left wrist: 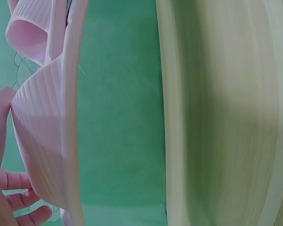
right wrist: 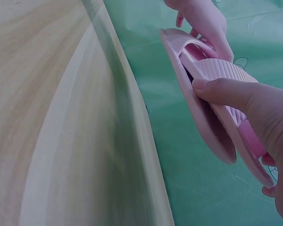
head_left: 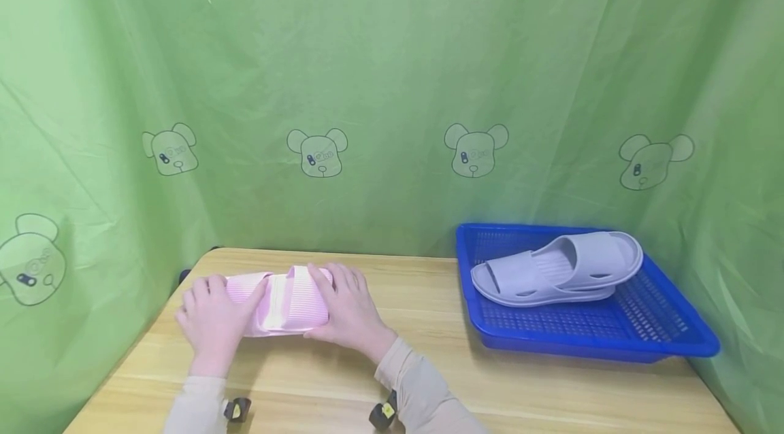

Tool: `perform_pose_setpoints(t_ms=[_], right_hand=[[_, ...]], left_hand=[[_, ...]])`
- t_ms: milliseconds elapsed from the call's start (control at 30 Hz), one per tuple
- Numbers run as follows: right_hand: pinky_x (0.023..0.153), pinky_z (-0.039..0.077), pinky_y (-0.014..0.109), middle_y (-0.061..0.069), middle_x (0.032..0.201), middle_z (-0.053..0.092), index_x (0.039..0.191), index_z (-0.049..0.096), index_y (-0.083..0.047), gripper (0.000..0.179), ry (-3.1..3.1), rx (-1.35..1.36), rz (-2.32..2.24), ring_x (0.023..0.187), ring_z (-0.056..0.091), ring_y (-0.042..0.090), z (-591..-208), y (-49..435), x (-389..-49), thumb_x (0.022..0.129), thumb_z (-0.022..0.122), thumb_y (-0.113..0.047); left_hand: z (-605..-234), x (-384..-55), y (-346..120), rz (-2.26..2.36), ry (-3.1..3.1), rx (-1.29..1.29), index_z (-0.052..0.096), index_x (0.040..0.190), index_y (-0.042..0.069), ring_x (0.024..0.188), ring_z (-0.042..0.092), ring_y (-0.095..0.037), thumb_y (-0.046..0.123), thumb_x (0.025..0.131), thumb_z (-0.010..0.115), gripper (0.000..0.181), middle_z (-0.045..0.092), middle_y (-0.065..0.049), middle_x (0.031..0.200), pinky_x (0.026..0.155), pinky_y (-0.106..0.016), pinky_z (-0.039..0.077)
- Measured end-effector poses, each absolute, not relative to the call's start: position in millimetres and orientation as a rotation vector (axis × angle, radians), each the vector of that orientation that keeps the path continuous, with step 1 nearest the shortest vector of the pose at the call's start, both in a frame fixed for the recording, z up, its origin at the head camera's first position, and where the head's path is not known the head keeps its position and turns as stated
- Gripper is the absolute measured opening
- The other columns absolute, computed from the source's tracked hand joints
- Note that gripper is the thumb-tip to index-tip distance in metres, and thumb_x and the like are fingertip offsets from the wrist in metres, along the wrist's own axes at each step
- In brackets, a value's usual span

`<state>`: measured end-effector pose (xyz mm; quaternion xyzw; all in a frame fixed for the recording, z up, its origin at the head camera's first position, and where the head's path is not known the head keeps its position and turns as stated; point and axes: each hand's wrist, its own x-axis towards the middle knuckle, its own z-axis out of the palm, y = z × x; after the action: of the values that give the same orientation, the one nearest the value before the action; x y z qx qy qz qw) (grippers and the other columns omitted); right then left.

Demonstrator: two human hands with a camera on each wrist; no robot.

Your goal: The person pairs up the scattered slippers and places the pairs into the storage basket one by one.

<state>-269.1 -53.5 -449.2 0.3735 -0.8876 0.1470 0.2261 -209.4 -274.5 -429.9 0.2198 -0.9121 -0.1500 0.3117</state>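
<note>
A: Where were the pink slippers [head_left: 308,305], and at what stage was the work?

B: They were held as an overlapping pair, raised above the surface [head_left: 318,386], between 7 and 8 o'clock in the head view. By judgement, bringing the two together was largely done; setting them down was not.

A: State the condition of each hand.

B: The left hand [head_left: 216,318] was clamped on the 9 o'clock end, fingers curled round it. The right hand [head_left: 355,315] was clamped on the 3 o'clock end, thumb at the near edge.

A: And farther out?

B: At 3 o'clock from the pair, well apart, stood the blue basket [head_left: 588,345]. The grey slippers [head_left: 597,257] lay stacked inside; that portion appeared complete. The green curtain [head_left: 380,67] hung at 12 o'clock.
</note>
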Motion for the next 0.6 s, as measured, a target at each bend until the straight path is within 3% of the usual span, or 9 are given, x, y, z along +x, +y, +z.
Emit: perform_pose_setpoints(t_ms=[300, 600], right_hand=[[0.114, 0.034, 0.048, 0.007, 0.138, 0.044, 0.153, 0.026, -0.02, 0.118, -2.437, 1.039, 0.41, 0.129, 0.043, 0.023, -448.8, -54.8, -267.0, 0.059, 0.08, -0.068], [0.114, 0.035, 0.044, 0.006, 0.138, 0.045, 0.152, 0.027, -0.02, 0.117, -2.447, 1.035, 0.401, 0.129, 0.043, 0.022, -446.9, -55.0, -266.3, 0.06, 0.081, -0.067]], left_hand=[[-430.8, -209.6, -269.8, -0.434, -2.415, 0.539, 0.05, 0.1, -0.003, 0.097, 0.046, -0.04, 0.073, 0.074, 0.064, 0.081, 0.05, -0.025, 0.111, 0.068, -0.05, 0.042], [-430.9, -210.3, -266.9, -0.501, -2.366, 0.519, 0.048, 0.1, -0.001, 0.093, 0.048, -0.038, 0.068, 0.074, 0.069, 0.078, 0.048, -0.021, 0.114, 0.063, -0.048, 0.045]])
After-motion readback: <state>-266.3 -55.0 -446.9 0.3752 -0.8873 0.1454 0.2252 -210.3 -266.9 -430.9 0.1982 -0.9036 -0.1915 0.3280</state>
